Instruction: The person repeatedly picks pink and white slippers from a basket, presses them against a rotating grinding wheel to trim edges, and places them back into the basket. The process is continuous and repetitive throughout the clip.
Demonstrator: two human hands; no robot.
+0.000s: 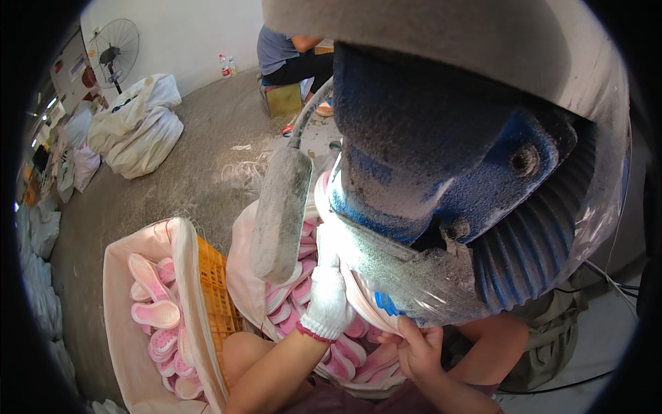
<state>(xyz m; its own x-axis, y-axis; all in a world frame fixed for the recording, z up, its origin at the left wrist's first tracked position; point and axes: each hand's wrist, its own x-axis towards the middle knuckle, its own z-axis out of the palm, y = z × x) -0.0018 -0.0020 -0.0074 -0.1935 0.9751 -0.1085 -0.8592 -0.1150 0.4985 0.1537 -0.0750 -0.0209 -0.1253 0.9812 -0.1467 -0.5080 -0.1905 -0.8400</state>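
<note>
My left hand (327, 297), in a white knit glove with a dark red cuff, reaches up beside a dusty blue machine (393, 181); glare hides its fingertips. A pale pink and white shoe sole (368, 309) runs along the machine's lower edge, beside the gloved hand. The bare fingers of my right hand (421, 349) pinch the sole's lower end. Below both hands, a cloth-lined container (245, 259) holds many pink and white soles (344, 357). A bright lamp in a dusty housing (282, 215) hangs left of the machine.
At the left stands a yellow plastic crate (212, 274) lined with cloth, with more pink soles (155, 314) inside. Large white sacks (139, 129), a standing fan (109, 56) and bottles (225, 67) are farther back. A seated person (284, 54) is beyond the machine. Cables (569, 385) lie at the right.
</note>
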